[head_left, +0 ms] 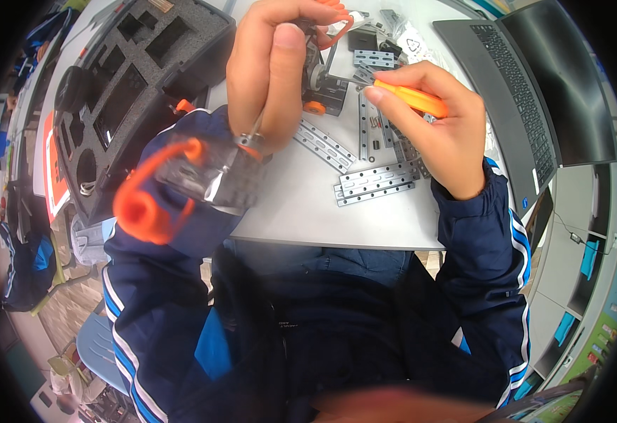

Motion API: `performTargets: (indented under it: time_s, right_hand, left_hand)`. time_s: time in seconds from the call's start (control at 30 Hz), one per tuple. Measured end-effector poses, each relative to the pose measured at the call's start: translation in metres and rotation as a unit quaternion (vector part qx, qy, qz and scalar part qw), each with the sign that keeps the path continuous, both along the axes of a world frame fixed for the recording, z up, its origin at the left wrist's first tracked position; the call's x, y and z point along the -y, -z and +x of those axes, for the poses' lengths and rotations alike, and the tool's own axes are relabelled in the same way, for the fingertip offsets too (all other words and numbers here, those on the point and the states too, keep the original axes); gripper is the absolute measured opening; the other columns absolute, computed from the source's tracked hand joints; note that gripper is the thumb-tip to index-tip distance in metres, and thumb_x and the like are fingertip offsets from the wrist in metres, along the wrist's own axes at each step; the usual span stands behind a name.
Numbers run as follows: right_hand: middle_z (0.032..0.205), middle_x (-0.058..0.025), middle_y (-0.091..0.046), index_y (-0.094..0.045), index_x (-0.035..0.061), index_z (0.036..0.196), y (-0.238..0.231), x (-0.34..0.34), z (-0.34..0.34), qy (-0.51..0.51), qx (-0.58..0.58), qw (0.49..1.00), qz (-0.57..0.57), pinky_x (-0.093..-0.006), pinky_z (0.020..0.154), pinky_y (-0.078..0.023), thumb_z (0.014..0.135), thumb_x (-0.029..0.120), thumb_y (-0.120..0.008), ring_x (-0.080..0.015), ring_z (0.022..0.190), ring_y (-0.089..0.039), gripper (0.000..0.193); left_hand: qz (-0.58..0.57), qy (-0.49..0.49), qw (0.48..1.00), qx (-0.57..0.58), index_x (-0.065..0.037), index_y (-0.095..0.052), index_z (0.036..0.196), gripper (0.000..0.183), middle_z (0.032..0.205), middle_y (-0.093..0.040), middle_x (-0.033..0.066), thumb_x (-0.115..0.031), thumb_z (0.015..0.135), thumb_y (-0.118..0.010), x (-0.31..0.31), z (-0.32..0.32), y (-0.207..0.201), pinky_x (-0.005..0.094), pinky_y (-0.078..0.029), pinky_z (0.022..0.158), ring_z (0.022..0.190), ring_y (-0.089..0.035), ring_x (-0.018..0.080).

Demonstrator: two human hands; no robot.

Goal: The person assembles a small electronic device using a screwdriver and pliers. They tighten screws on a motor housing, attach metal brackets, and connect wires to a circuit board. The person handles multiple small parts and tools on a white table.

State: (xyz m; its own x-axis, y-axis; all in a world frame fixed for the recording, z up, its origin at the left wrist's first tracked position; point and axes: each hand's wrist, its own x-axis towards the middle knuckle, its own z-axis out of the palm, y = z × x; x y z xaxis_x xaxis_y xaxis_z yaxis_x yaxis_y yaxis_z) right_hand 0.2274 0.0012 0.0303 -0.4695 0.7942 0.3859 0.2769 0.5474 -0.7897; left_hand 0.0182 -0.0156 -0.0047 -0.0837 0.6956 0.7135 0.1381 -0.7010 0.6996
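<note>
My left hand is closed around a mechanical assembly of dark and metal parts, with a small orange wheel at its lower side. From it a second dark block with a coiled orange cable sticks out over my left forearm, blurred and close. Whether the two join behind the hand is hidden. My right hand grips a screwdriver by its orange handle. Its thin shaft points left at the assembly; I cannot tell if the tip sits in a screw.
Perforated metal beams and small screws lie on the white table. A clear plastic bag lies farther back. An open dark laptop stands at the right, and a black case with cut foam at the left. A blue chair is lower left.
</note>
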Motion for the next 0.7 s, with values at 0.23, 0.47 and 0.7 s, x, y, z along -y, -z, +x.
performTargets:
  time_s: [0.23,0.47,0.7]
  right_hand:
    - [0.060,0.0098,-0.044,-0.073,0.0009,0.101,-0.014,-0.009,0.003,-0.109,0.018,0.935,-0.338,-0.0201,0.049,-0.024,0.101,0.027,-0.061,-0.0003,0.052,-0.032,0.028]
    - [0.058,0.0103,-0.036,-0.072,0.0018,0.097,-0.011,-0.007,0.002,-0.133,0.036,0.929,-0.344,-0.0213,0.048,-0.022,0.104,0.026,-0.055,-0.0007,0.051,-0.027,0.031]
    - [0.072,-0.0050,-0.062,-0.071,0.0011,0.092,0.005,-0.005,-0.001,-0.088,0.090,0.989,-0.082,-0.0274,0.064,-0.045,0.101,0.023,-0.060,-0.0135,0.066,-0.055,0.026]
  left_hand:
    - [0.206,-0.078,0.963,-0.158,0.006,-0.054,0.117,0.038,0.114,-0.058,0.0234,-0.026,0.109,-0.036,-0.016,-0.019,0.009,0.0340,-0.048,0.091,0.098,-0.060,0.0241]
    - [0.236,-0.070,0.947,-0.208,0.005,-0.052,0.122,0.038,0.108,-0.062,0.0171,-0.022,0.110,-0.028,-0.017,-0.020,0.001,0.0314,-0.053,0.085,0.096,-0.066,0.0211]
    - [0.140,-0.080,0.973,-0.163,0.006,-0.054,0.117,0.040,0.116,-0.055,0.0237,-0.028,0.109,-0.034,-0.005,-0.018,0.006,0.0327,-0.051,0.088,0.096,-0.062,0.0228]
